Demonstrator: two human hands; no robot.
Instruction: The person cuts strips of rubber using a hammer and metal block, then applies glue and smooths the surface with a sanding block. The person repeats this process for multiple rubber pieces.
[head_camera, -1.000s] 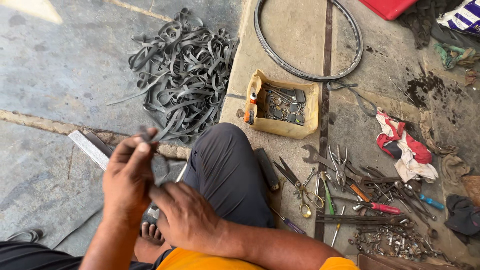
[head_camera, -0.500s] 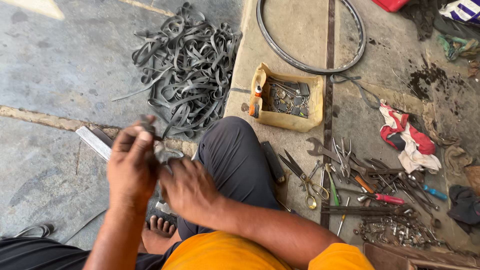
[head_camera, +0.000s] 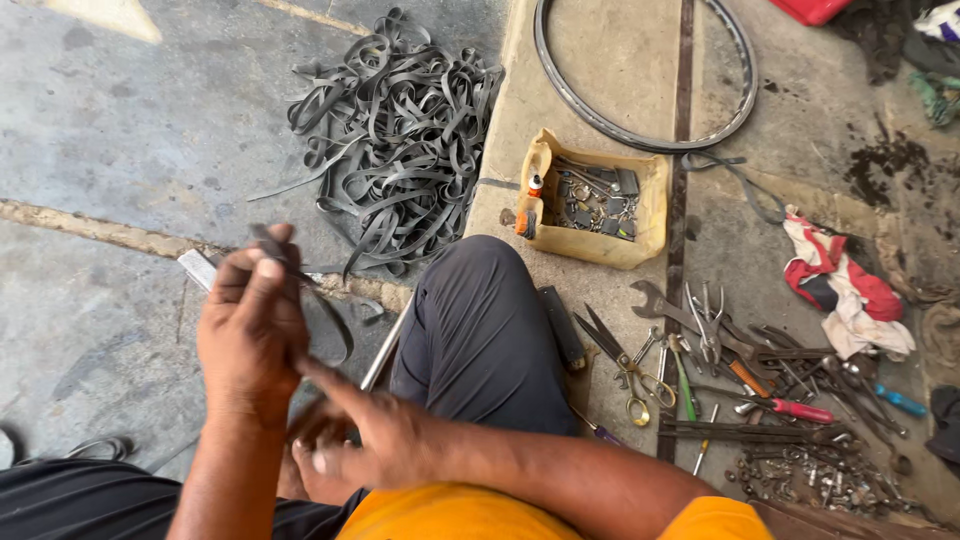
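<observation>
Overhead, two hands, left hand (head_camera: 250, 330) (raised) pinching one rubber strip (head_camera: 325, 305)

Left hand (head_camera: 250, 325) pinches a black rubber strip (head_camera: 330, 315); right hand (head_camera: 375, 440) open beneath it. Rubber strip pile (head_camera: 395, 135) ahead (tangled), scissors (head_camera: 625, 365) right of knee.

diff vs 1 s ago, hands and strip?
The left hand keeps its pinch on the black rubber strip. The right hand has dropped lower along it, toward the lap. The pile of rubber strips, yellow box and scissors have not moved.
</observation>
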